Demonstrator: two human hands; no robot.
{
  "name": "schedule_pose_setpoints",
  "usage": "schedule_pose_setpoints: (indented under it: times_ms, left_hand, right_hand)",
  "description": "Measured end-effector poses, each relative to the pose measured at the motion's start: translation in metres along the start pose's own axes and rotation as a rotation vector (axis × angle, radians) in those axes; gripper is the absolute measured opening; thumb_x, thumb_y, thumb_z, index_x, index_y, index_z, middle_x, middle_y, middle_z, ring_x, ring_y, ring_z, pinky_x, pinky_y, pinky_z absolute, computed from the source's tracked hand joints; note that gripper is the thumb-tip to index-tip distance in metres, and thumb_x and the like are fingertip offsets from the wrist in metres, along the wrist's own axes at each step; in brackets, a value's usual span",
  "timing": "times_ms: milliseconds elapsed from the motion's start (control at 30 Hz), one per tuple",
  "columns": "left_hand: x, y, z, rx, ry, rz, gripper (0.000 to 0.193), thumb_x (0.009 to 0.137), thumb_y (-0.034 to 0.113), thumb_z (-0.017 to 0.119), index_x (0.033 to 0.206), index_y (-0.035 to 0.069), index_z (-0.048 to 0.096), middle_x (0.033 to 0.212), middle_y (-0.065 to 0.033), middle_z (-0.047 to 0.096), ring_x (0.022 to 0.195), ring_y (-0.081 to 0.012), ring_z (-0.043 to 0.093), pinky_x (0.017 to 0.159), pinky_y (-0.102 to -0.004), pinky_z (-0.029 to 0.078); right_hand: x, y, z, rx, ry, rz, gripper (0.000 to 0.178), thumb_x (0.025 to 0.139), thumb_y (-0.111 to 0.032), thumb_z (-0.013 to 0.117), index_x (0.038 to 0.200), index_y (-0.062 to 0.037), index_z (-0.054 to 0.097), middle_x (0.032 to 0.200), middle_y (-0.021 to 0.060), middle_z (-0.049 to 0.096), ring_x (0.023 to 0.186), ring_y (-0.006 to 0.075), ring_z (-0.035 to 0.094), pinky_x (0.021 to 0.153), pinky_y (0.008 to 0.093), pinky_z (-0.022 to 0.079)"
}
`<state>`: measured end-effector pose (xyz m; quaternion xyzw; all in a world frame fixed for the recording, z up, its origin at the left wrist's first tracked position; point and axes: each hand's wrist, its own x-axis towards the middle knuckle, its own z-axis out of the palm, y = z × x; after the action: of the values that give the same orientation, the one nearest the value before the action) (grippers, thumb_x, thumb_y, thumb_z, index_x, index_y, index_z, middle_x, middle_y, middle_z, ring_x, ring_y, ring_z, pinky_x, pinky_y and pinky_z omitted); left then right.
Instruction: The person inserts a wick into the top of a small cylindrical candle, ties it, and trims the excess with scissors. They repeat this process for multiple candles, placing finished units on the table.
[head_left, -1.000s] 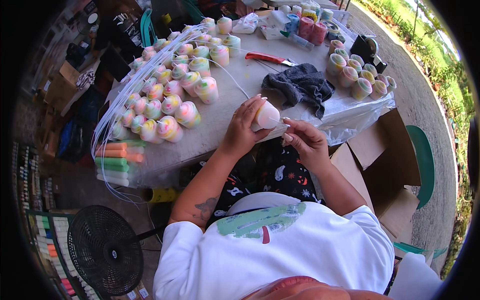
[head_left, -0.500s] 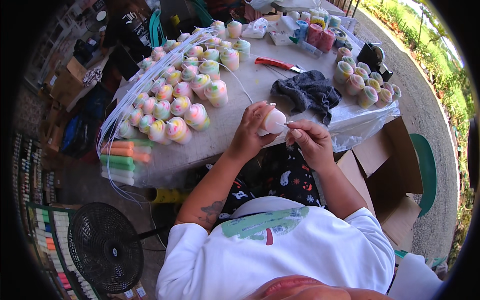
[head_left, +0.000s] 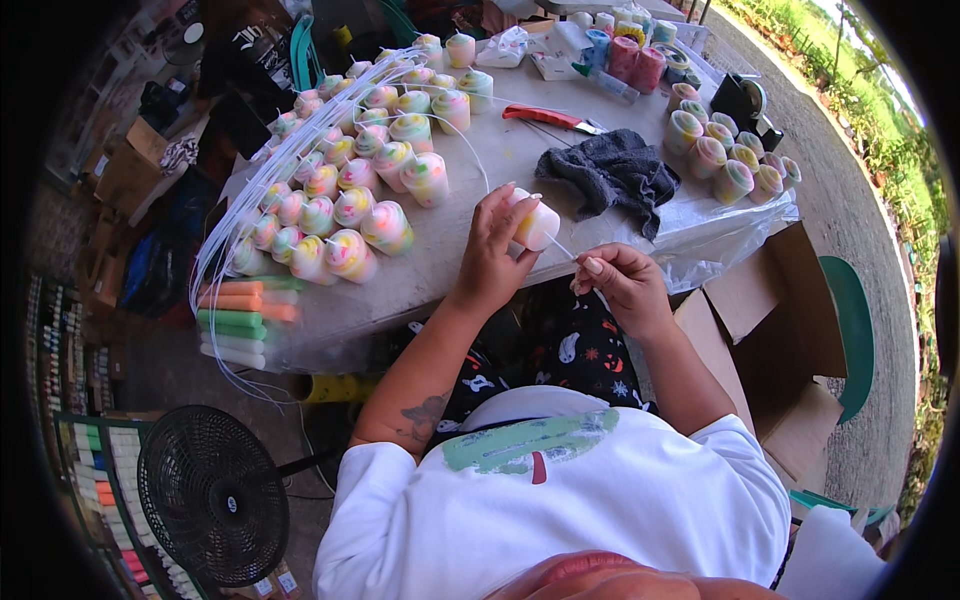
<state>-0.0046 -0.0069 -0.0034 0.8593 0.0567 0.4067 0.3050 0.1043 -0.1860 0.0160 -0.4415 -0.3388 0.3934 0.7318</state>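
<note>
Candle [head_left: 538, 224], a small white one lying on its side, sits in the left hand [head_left: 492, 255] just above the near edge of the grey table [head_left: 480, 160]. That hand's fingers are curled around the candle's body, with the thumb underneath. A thin white wick [head_left: 562, 247] runs out of the candle's near end toward the right hand [head_left: 617, 285], whose thumb and forefinger are pinched shut on the wick's free end; the other fingers are loosely folded. The 2 hands are close together but not touching.

Rows of swirled pastel candles [head_left: 345, 200] in pink, yellow and green stand on the left part of the table, and long white wicks [head_left: 225, 250] arc from them over the table's left edge. Just below that cluster, orange, green and white taper sticks [head_left: 240, 318] lie stacked in clear wrap. A dark grey cloth [head_left: 612, 172] lies crumpled beyond the hands, with a red-handled cutter [head_left: 548, 118] behind it. More banded candles [head_left: 728, 158] stand at the right on a clear plastic sheet [head_left: 720, 225]. An open cardboard box [head_left: 775, 330] sits low on the right, and a black floor fan [head_left: 212, 492] stands at lower left.
</note>
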Motion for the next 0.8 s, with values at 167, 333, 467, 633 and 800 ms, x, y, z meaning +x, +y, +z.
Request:
schedule_pose_setpoints:
  times_ms: [167,333,467,633,800]
  left_hand:
    - [-0.001,0.001,0.000,0.004,-0.002,0.002,0.068,0.067,0.000,0.077,0.128,0.016,0.053,0.135,-0.0166,0.039,0.122,-0.0379,0.045,0.100,-0.0447,0.045]
    - [-0.002,0.000,0.001,0.049,0.003,0.016,0.066,0.068,0.000,0.076,0.128,0.016,0.053,0.135,-0.0167,0.040,0.122,-0.0391,0.045,0.100,-0.0454,0.044]
    - [-0.003,0.000,0.002,0.058,0.008,0.011,0.066,0.068,-0.001,0.075,0.128,0.016,0.053,0.135,-0.0166,0.040,0.122,-0.0393,0.045,0.100,-0.0455,0.044]
    - [-0.002,0.001,0.002,0.045,0.009,-0.008,0.066,0.067,-0.001,0.075,0.127,0.016,0.053,0.134,-0.0164,0.040,0.121,-0.0387,0.046,0.100,-0.0453,0.044]
    - [-0.004,0.000,0.003,0.020,-0.006,-0.029,0.066,0.067,-0.001,0.076,0.127,0.016,0.054,0.134,-0.0163,0.040,0.122,-0.0381,0.046,0.099,-0.0449,0.045]
  right_hand:
    - [-0.001,-0.002,-0.001,0.009,-0.014,0.041,0.015,0.092,-0.011,0.062,0.100,0.0022,0.065,0.086,0.0072,0.065,0.077,0.0150,0.064,0.072,0.0269,0.052]
    - [-0.004,0.003,-0.009,0.049,0.048,0.092,0.014,0.091,-0.010,0.064,0.098,0.0018,0.065,0.088,0.0079,0.066,0.080,0.0164,0.066,0.074,0.0280,0.054]
    - [-0.005,0.007,-0.012,0.075,0.048,0.080,0.013,0.091,-0.010,0.064,0.096,0.0018,0.064,0.089,0.0087,0.066,0.080,0.0173,0.066,0.075,0.0288,0.055]
    - [-0.001,0.005,-0.015,0.030,0.020,0.089,0.006,0.091,-0.005,0.061,0.094,0.0008,0.062,0.091,0.0118,0.067,0.083,0.0203,0.067,0.076,0.0331,0.056]
    - [0.002,-0.001,-0.016,-0.039,-0.030,0.051,0.009,0.090,-0.004,0.063,0.096,0.0027,0.063,0.089,0.0094,0.067,0.080,0.0166,0.066,0.074,0.0281,0.055]
